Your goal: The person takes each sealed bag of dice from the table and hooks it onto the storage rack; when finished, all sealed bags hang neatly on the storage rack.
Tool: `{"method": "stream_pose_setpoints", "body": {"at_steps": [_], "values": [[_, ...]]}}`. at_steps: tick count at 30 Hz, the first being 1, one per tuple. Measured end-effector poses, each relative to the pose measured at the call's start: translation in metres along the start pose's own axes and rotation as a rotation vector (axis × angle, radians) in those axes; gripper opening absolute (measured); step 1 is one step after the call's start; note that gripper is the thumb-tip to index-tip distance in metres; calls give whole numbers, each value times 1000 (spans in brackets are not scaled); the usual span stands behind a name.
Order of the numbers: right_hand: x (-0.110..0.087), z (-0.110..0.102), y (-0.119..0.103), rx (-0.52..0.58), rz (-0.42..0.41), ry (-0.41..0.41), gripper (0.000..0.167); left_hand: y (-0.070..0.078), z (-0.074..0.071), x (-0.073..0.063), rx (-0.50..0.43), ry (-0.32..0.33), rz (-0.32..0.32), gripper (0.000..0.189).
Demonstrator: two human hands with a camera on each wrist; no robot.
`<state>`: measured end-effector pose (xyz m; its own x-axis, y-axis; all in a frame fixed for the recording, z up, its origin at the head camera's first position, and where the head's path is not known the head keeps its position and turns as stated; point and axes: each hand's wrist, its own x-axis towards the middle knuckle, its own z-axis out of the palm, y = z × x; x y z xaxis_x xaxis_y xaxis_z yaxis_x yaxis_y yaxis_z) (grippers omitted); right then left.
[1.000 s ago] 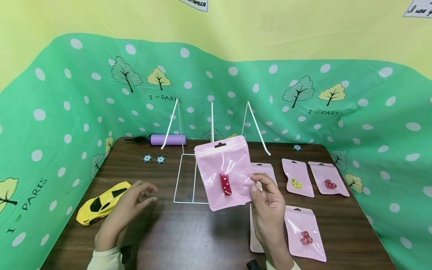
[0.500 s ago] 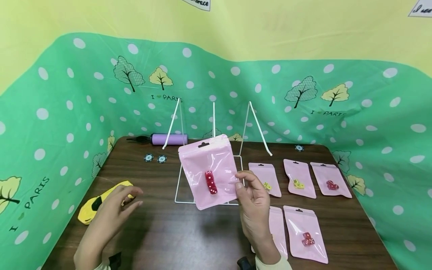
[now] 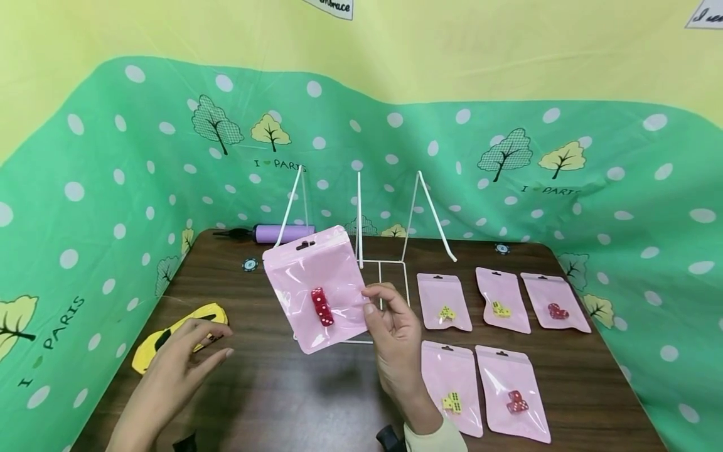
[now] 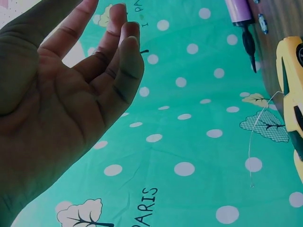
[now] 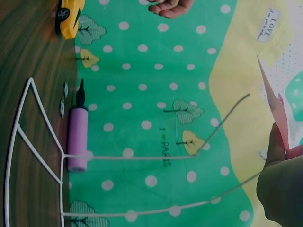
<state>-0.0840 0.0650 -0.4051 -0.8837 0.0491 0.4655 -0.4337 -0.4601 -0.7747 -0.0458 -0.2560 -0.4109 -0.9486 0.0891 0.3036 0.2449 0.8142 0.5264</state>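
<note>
My right hand (image 3: 398,342) pinches the right edge of a pink zip bag (image 3: 294,270) between thumb and fingers, up above the table. Red dice (image 3: 322,307) in a short row show through its front, and a hang hole pierces its top. To the left, my left hand (image 3: 183,361) hovers in front of the yellow toy car (image 3: 148,351), fingers loosely bent and holding nothing; the left wrist view shows the bare palm (image 4: 57,113). Behind the bag stands a white wire rack (image 3: 408,282) with upright arms, partly hidden by it.
On the right lie several pink bags with yellow or red dice, among them a yellow-dice bag (image 3: 452,376) and a red-dice bag (image 3: 511,370). A purple hand pump (image 3: 277,233) lies at the back left. Poker chips (image 3: 250,264) rest nearby. Patterned cloth (image 3: 361,132) walls the table.
My right hand has carried the pink bag leftward across the front of the rack, uncovering the bags lying on the right. My left hand has shifted left and slightly down, over the car.
</note>
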Motion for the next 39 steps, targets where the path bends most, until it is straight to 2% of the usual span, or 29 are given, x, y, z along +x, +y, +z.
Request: {"method": "stream_pose_setpoints", "body": {"at_steps": [9, 18, 23, 28, 39], "values": [[2, 14, 9, -15, 19, -29, 21, 0, -2, -2, -9, 21, 0, 33], [8, 22, 18, -10, 44, -34, 25, 4, -8, 0, -28, 16, -5, 28], [7, 23, 23, -2, 62, -34, 26, 4, -7, -1, -40, 23, 11, 29], [5, 22, 29, -9, 75, -31, 26, 5, -6, -4, -35, 25, 1, 30], [11, 29, 44, 0, 119, 16, 27, 2, -5, -8, -8, 11, -21, 30]]}}
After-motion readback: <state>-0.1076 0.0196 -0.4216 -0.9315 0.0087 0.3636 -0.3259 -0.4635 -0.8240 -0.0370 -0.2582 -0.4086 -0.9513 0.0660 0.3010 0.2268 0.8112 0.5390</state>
